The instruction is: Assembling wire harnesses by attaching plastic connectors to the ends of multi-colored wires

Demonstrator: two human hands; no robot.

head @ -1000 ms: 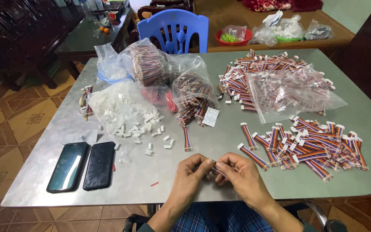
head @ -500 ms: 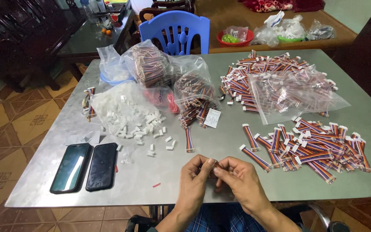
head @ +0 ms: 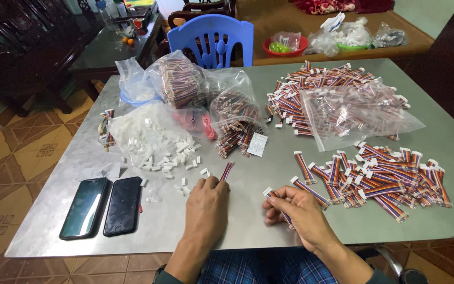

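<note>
A short striped ribbon cable (head: 277, 202) with a white plug at its upper end lies in the right hand (head: 298, 213), just in front of the loose pile of finished cables (head: 379, 176) on the grey desk (head: 447, 142). The right hand is curled closed around it, thumb and fingers pinching the wires below the plug. The left hand (head: 206, 202) rests palm down on the desk, fingers loosely bent; its fingertips touch a second striped cable (head: 227, 171) and lie just beside a small white connector (head: 204, 172). That cable runs slantwise away from the hand, toward the scatter of white connectors (head: 156, 152). Left of the left hand lie two dark phones (head: 103, 206), side by side.
</note>
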